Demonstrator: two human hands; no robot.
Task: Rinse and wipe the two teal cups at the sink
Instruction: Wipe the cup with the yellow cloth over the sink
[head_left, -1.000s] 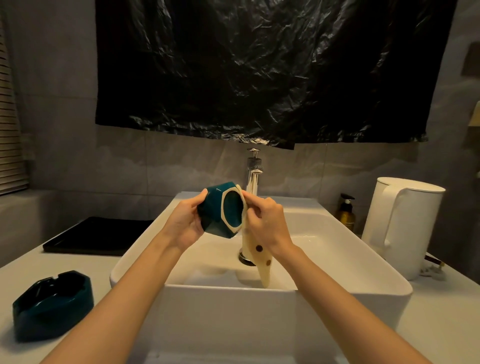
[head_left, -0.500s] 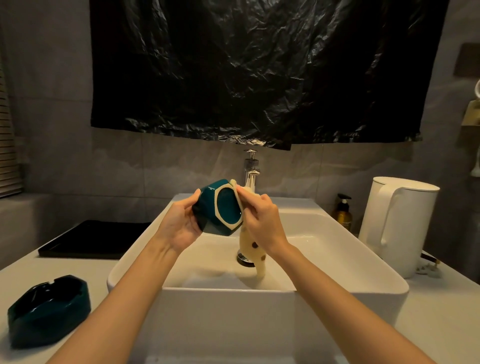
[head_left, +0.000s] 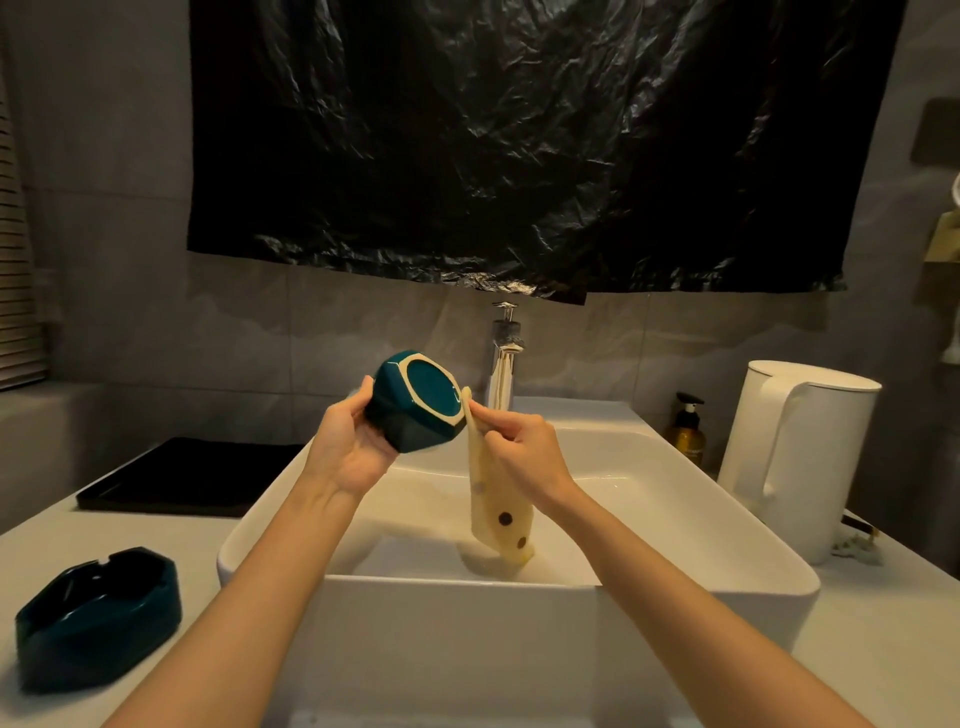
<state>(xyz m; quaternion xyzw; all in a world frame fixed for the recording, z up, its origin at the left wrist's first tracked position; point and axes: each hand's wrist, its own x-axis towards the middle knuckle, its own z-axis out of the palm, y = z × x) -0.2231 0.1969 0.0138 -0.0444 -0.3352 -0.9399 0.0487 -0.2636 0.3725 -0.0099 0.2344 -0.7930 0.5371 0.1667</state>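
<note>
Wiping seems the step in hand: the left hand (head_left: 353, 447) grips a faceted teal ceramic cup (head_left: 415, 405) above the white rectangular basin (head_left: 519, 613), base toward the camera, while the right hand (head_left: 527, 454) pinches a cream brown-dotted cloth (head_left: 498, 504) at its edge. Next, the cloth should sweep that base. The second teal cup (head_left: 98, 618) sits apart on the pale counter (head_left: 104, 535).

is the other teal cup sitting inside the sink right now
No, the second teal cup sits on the counter left of the sink.
</note>
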